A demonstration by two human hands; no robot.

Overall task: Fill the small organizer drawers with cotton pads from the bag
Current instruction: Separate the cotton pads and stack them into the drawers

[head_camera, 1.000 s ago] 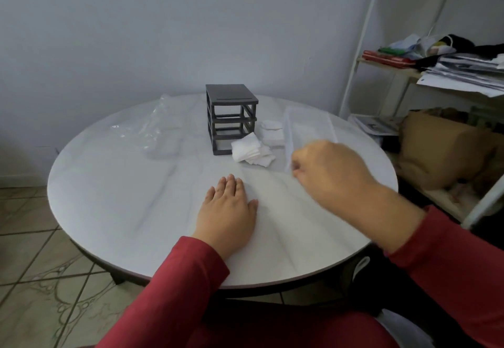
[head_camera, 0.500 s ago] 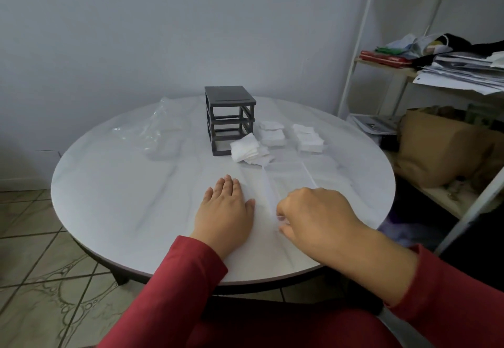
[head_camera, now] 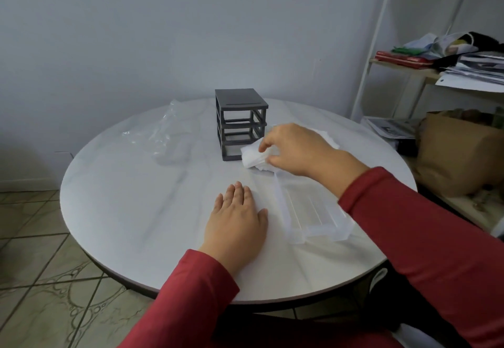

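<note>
We log the clear bag [head_camera: 169, 140] at 10 o'clock on the table [head_camera: 131, 211]. The left hand [head_camera: 236, 222] lies flat at 6 o'clock, fingers straight and together, palm on the tabletop. The organizer frame [head_camera: 240, 124] stands at 12 o'clock. Just right of its base, the right hand [head_camera: 294, 148] pinches the cotton pads [head_camera: 255, 157], thumb and fingers curled. A clear drawer [head_camera: 313, 211] sits at 4 o'clock.
</note>
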